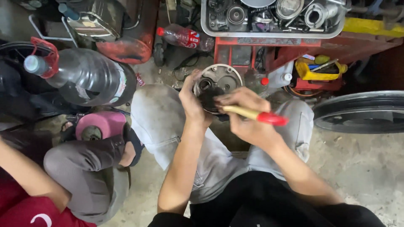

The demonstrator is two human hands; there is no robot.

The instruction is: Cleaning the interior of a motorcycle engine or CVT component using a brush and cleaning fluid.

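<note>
1. Here we look down at our own knees as we crouch on a concrete floor (362,168); a round grey metal housing (219,82) rests between them, far of our lap.
2. Our left hand (191,103) clamps the housing's left rim, fingers curled tight around it.
3. Our right hand (246,115) closes fully around a brush (254,114) with a wooden handle and red end, its head pressed into the dark, greasy centre.
4. To work well, we judge the left hand should keep the part steady while short strokes sweep the recess.
5. At left, another person's bent knee (80,162) sits near a large dark plastic bottle (90,75).
6. Far off, a metal tray (273,19) holds assorted parts.
</note>
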